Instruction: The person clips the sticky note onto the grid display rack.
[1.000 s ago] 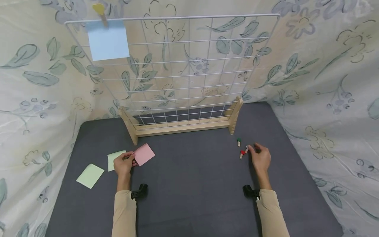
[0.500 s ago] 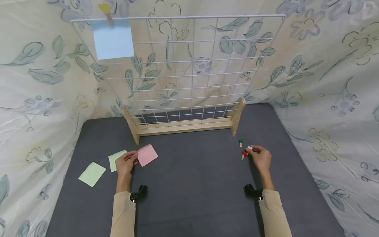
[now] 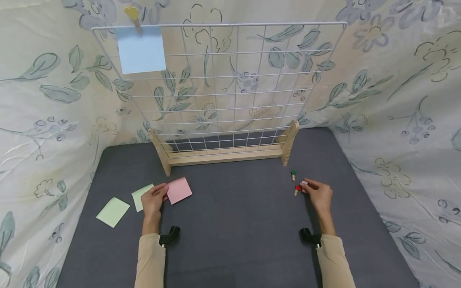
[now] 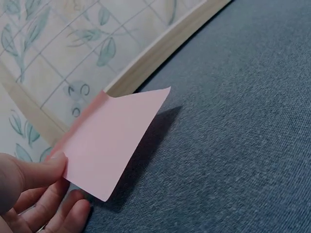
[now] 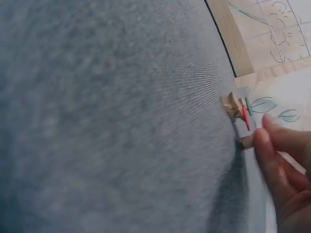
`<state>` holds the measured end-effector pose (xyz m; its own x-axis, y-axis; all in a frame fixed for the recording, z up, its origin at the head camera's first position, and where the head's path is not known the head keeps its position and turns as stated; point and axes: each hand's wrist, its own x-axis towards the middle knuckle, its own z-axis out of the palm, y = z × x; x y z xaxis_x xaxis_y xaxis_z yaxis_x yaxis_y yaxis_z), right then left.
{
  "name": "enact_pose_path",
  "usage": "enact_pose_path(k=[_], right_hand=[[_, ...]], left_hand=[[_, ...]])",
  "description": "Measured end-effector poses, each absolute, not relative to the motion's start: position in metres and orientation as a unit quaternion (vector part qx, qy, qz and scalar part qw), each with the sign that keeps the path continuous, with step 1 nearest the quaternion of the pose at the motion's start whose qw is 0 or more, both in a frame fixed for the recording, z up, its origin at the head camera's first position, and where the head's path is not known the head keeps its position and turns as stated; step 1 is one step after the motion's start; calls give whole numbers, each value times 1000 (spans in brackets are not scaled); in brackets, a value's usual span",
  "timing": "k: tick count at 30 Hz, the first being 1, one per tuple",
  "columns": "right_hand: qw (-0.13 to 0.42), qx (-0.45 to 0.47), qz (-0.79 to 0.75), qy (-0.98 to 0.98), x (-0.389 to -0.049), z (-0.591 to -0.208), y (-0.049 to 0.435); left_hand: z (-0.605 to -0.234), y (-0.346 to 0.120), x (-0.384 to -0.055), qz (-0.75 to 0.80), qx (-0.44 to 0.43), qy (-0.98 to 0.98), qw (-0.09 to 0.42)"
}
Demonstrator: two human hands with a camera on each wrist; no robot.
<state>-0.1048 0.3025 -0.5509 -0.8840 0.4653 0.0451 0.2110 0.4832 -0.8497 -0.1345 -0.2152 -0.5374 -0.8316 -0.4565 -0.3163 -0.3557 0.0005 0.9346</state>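
My left hand (image 3: pixel 154 199) pinches a pink sticky note (image 3: pixel 179 190) by its left corner. In the left wrist view, the thumb lies on the pink sheet (image 4: pixel 114 138), which is tilted up off the cloth and casts a shadow. At the right, my right hand (image 3: pixel 319 196) pinches a small wooden clothespin with a white top (image 3: pixel 304 183); its wooden end (image 5: pixel 247 141) shows beyond the fingertips. Close to that hand lie a red-topped clothespin (image 3: pixel 297 189) and a green-topped clothespin (image 3: pixel 293 175).
Two pale green sticky notes (image 3: pixel 113 212) lie left of my left hand, one partly behind it. A white wire grid (image 3: pixel 235 76) rises from a wooden stand (image 3: pixel 225 156) at the back. A blue sheet (image 3: pixel 141 50) hangs there under a yellow heart clothespin (image 3: pixel 132 14).
The white-topped clothespin, beside the red one earlier, has come up into my right hand's fingertips, and that hand has shifted slightly. My left hand keeps hold of the pink note.
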Motion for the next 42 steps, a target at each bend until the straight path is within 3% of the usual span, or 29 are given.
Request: enact_pose_path(k=[13, 23, 34, 42], right_hand=[[163, -171, 449, -862, -107, -546, 304], [143, -141, 428, -882, -120, -526, 290], [128, -43, 442, -887, -142, -506, 260], [85, 13, 464, -881, -157, -490, 232]], left_hand=[[-536, -211, -135, -656, 266, -705, 45], [-536, -201, -136, -657, 247, -710, 51], [-529, -191, -142, -637, 203, -743, 34], [-521, -180, -144, -633, 171, -754, 35]])
